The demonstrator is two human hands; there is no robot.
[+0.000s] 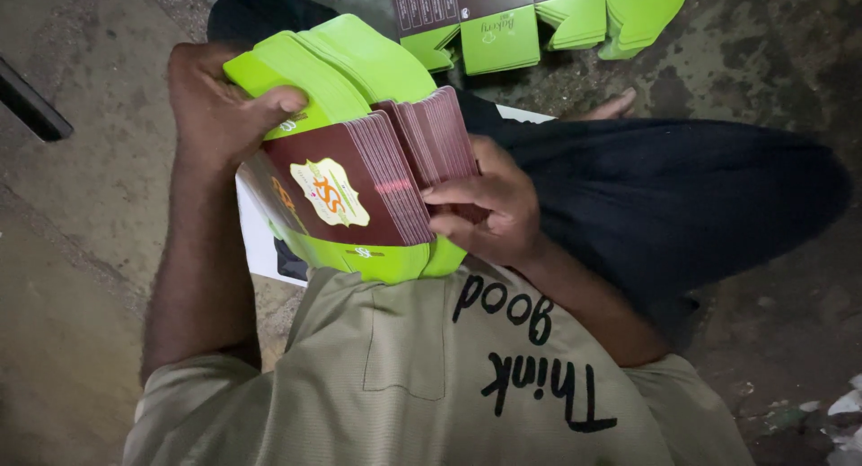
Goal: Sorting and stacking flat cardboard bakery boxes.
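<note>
I'm looking down at a thick stack of flat carton blanks [359, 174], green and maroon, held on edge above the lap. The left hand [220, 107] clamps the green top end to steady it, while the right hand [489, 210] presses its fingers against the fanned maroon edges, apparently to riffle them. More folded green cartons [539, 17] lie on the floor [81, 188] ahead.

- The place looked like a small packing or printing workshop, with work done on the ground.
- The concrete floor [81, 170] was bare, stained and rough.
- Flat, unfolded green and maroon cartons [539, 17] lay in piles straight on that floor.
- A thick stack of the same carton blanks [368, 161] rested on the seated person's lap.
</note>
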